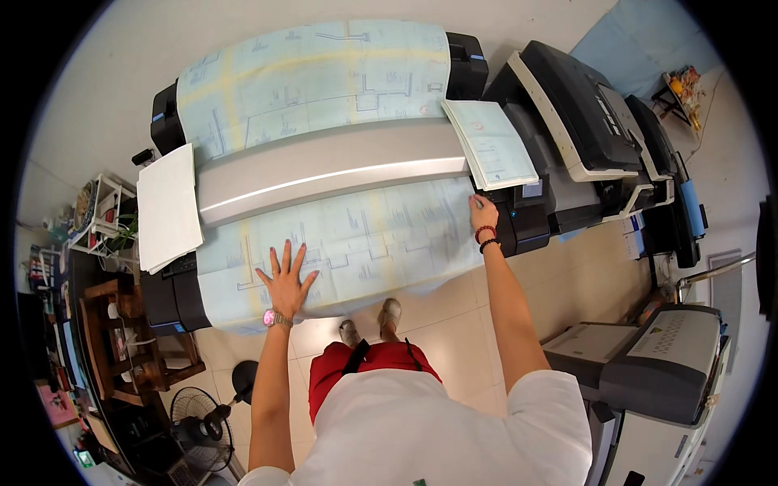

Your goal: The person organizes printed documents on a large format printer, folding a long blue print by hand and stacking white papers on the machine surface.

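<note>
A large pale blue drawing sheet [365,272] with fine lines and yellowish bands passes under the silver cover [332,162] of a wide-format machine and comes out on both sides. My left hand [285,277] lies flat on its near part, fingers spread. At the sheet's right edge, beside the black end of the machine, my right hand [484,215] has its fingers curled together. Whatever they grip is hidden by the hand. Above it, a stack of folded pale blue drawings [494,146] rests on the machine's right end.
White papers [168,211] lie on the machine's left end. A black and white copier [579,113] stands at the right, with another grey machine [648,356] nearer. Low at the left are a floor fan [198,428] and a wooden stool [134,340]. My feet are on the tiled floor [438,340].
</note>
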Available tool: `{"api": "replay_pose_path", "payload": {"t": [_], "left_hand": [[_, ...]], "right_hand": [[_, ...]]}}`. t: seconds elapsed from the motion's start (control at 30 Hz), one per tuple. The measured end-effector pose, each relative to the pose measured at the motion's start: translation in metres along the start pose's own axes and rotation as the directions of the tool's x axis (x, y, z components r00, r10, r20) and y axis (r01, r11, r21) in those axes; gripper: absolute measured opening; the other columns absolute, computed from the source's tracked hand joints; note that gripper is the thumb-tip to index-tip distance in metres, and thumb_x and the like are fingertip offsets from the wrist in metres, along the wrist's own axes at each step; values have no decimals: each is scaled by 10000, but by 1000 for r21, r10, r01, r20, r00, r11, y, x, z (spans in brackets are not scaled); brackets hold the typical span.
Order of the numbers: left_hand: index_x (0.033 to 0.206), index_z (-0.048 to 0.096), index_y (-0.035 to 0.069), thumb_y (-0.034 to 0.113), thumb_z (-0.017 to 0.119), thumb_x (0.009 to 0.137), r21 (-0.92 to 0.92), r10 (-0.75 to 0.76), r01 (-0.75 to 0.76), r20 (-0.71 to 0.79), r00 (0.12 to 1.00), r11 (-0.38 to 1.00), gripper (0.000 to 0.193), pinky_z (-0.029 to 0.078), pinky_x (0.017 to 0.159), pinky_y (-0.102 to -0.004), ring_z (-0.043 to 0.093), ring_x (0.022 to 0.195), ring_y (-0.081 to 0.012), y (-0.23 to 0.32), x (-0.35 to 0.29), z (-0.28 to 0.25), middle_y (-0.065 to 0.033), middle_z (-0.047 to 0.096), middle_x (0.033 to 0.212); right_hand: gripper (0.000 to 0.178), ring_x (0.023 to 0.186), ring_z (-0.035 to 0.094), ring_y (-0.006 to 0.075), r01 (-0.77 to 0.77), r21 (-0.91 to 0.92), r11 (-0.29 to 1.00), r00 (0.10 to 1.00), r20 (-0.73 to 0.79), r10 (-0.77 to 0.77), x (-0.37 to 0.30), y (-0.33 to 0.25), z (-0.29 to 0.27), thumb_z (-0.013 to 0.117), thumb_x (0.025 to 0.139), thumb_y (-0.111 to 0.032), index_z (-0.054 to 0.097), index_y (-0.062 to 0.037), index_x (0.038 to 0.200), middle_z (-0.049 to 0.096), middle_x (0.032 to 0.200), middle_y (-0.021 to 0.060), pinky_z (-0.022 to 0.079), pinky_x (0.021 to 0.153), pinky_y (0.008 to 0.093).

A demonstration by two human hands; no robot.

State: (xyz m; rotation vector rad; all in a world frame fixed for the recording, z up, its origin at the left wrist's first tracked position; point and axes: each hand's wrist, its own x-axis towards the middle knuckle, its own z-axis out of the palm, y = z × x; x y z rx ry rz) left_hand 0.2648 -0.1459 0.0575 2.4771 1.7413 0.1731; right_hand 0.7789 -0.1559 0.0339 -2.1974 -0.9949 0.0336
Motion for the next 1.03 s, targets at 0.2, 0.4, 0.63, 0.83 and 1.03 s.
{"api": "replay_pose_path", "payload": {"t": [0.2, 0.4, 0.63, 0.83, 1.03], "left_hand": [[1453, 337, 352, 592, 506, 870, 9, 16, -16, -19, 1000, 1000, 653, 72, 1005, -772, 119, 1436, -369, -4, 12, 4, 22, 174, 1574], [1457, 329, 350, 600, 505, 867, 44, -9, 9, 5, 1000, 999, 665, 67, 1004, -773, 107, 1438, -372, -2, 23, 4, 17, 164, 1577], [1462, 321, 350, 606, 507, 863, -3, -19, 19, -4, 1000, 1000, 677, 64, 1003, -773, 97, 1438, -383, 0, 24, 4, 0, 155, 1580], [1465, 313, 352, 610, 504, 863, 7, -26, 26, -10, 1000, 1000, 682, 64, 1000, -776, 94, 1438, -383, 0, 27, 7, -2, 149, 1581], [1469, 299, 354, 609, 506, 863, 12, -27, 27, 10, 1000, 1000, 690, 63, 1000, -778, 91, 1439, -383, -1, 27, 8, 2, 143, 1582]], "right_hand": [[219, 895, 659, 357, 25, 83, 996, 998, 62, -30, 3, 4, -1, 675, 796, -96, 714, -47, 1005, 681, 978, 207, 519, 800, 388], [224, 876, 665, 351, -33, 45, 998, 999, -3, 33, 9, -2, 12, 666, 781, -63, 716, -44, 999, 684, 962, 203, 526, 784, 376], [235, 896, 670, 337, -19, 92, 996, 999, -34, 22, 7, -3, 11, 668, 781, -44, 715, -42, 1011, 685, 993, 192, 531, 778, 367], [232, 901, 668, 341, -78, 86, 993, 996, -37, 81, 7, -9, 13, 663, 787, -28, 713, -40, 1013, 685, 1003, 187, 530, 794, 374], [229, 933, 660, 351, -89, 98, 991, 995, -40, 93, 7, -8, 13, 669, 785, -43, 714, -36, 1009, 679, 1012, 208, 523, 818, 375]]}}
